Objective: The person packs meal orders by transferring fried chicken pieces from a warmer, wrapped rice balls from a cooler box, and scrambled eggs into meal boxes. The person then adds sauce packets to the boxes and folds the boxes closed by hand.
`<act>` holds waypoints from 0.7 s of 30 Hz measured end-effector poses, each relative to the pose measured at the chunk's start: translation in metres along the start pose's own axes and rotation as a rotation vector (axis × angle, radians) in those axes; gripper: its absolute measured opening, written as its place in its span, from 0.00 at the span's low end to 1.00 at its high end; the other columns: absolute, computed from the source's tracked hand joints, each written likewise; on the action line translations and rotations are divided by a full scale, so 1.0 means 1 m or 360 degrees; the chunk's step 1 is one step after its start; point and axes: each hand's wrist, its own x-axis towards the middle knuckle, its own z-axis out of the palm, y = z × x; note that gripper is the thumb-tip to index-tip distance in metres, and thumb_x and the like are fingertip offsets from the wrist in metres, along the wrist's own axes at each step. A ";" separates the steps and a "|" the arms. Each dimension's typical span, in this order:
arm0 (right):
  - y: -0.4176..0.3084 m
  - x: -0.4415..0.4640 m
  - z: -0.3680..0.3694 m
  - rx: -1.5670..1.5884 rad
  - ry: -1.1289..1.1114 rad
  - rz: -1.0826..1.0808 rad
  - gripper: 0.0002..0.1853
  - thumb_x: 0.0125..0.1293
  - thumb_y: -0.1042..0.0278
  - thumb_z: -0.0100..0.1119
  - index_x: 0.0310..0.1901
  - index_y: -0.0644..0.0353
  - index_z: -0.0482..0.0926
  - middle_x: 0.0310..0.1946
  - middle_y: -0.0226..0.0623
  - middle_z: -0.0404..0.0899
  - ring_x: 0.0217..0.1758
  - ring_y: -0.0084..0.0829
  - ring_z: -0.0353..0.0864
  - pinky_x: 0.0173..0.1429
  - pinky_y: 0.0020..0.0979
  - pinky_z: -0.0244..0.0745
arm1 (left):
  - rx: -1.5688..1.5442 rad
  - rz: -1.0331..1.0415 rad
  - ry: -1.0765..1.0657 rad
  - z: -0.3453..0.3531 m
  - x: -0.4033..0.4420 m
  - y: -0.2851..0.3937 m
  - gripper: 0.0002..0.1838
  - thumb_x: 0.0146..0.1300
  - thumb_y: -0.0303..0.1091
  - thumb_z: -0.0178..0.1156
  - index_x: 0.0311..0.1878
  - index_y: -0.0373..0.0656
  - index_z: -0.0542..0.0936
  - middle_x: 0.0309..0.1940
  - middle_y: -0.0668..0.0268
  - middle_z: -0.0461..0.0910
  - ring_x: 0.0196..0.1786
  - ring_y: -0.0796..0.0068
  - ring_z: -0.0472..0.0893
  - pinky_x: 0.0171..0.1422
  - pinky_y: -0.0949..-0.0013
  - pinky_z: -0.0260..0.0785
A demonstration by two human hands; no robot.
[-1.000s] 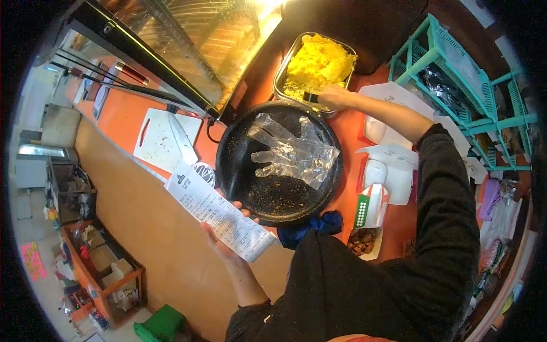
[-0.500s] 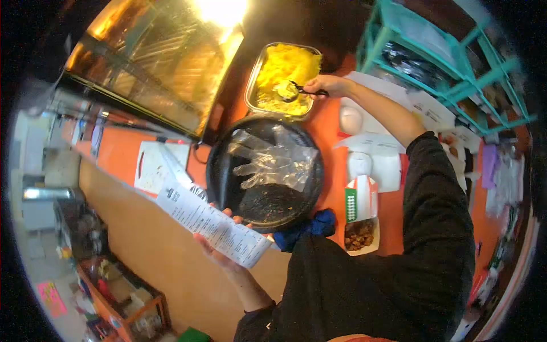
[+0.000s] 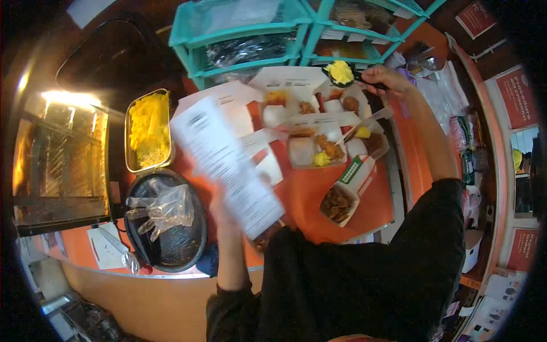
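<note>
A long printed receipt [image 3: 228,165] is gripped in my left hand [image 3: 223,215], partly blurred, above the orange counter. My right hand [image 3: 387,80] is closed around the handle of a black serving spoon [image 3: 358,75] heaped with soft yellow food [image 3: 340,72]. The spoon hangs over the far open meal boxes [image 3: 296,78], which hold white rice portions and brown pieces. Nearer me, another open meal box [image 3: 319,121] contains rice, fried pieces and small yellow dollops. A small carton [image 3: 356,174] of chopped brown meat lies in front of it.
At left, a metal tray [image 3: 171,149] holds more yellow food, beside a lit display warmer [image 3: 62,159]. A clear plastic glove [image 3: 165,206] rests on a black round pan [image 3: 185,251]. Teal racks [image 3: 245,25] stand behind the boxes. A knife lies by a white board [image 3: 105,248].
My view has turned right. My right hand has carried the spoon from the yellow food tray over to the meal boxes, now loaded. The receipt has stayed in my left hand, moving over the counter.
</note>
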 end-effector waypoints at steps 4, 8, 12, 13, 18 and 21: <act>0.076 0.001 -0.068 0.0054 0.0108 0.0231 0.14 0.61 0.59 0.49 0.29 0.63 0.74 0.13 0.26 0.69 0.12 0.11 0.64 0.16 0.14 0.57 | 0.0148 -0.0454 -0.0096 0.031 0.119 -0.117 0.35 0.55 0.55 0.48 0.57 0.35 0.58 0.47 0.49 0.68 0.38 0.61 0.75 0.44 0.59 0.69; 0.122 0.027 -0.096 -0.0819 0.0123 0.0112 0.14 0.59 0.62 0.49 0.27 0.66 0.75 0.14 0.34 0.72 0.11 0.20 0.66 0.17 0.23 0.62 | 0.0483 -0.0700 0.0101 0.053 0.178 -0.189 0.30 0.58 0.55 0.44 0.53 0.38 0.64 0.37 0.60 0.73 0.34 0.65 0.76 0.42 0.60 0.70; 0.165 0.052 -0.099 -0.1768 0.0180 -0.0620 0.11 0.50 0.66 0.52 0.23 0.69 0.74 0.16 0.46 0.72 0.19 0.41 0.74 0.24 0.33 0.69 | 0.0158 -0.0746 0.0243 0.054 0.153 -0.204 0.27 0.59 0.54 0.43 0.51 0.40 0.66 0.33 0.62 0.72 0.33 0.66 0.75 0.41 0.61 0.70; 0.170 0.052 -0.084 -0.1879 0.0125 -0.0519 0.10 0.49 0.68 0.52 0.22 0.68 0.74 0.17 0.47 0.73 0.22 0.42 0.75 0.26 0.34 0.70 | 0.0180 -0.0679 0.0293 0.049 0.145 -0.206 0.27 0.59 0.55 0.43 0.51 0.40 0.66 0.32 0.62 0.72 0.33 0.66 0.75 0.39 0.61 0.71; 0.173 0.032 -0.046 -0.2297 -0.0143 -0.0667 0.07 0.47 0.73 0.51 0.23 0.68 0.74 0.22 0.49 0.74 0.28 0.43 0.77 0.32 0.38 0.73 | 0.0325 -0.0476 0.0282 0.049 0.130 -0.219 0.30 0.59 0.56 0.41 0.53 0.39 0.63 0.34 0.58 0.72 0.31 0.63 0.76 0.35 0.61 0.72; 0.168 0.022 -0.040 -0.2307 -0.0084 -0.0590 0.07 0.47 0.75 0.49 0.28 0.69 0.73 0.24 0.50 0.74 0.29 0.44 0.77 0.31 0.38 0.73 | 0.0360 -0.0436 0.0240 0.038 0.129 -0.217 0.31 0.58 0.56 0.42 0.53 0.39 0.62 0.37 0.56 0.72 0.31 0.62 0.76 0.35 0.61 0.72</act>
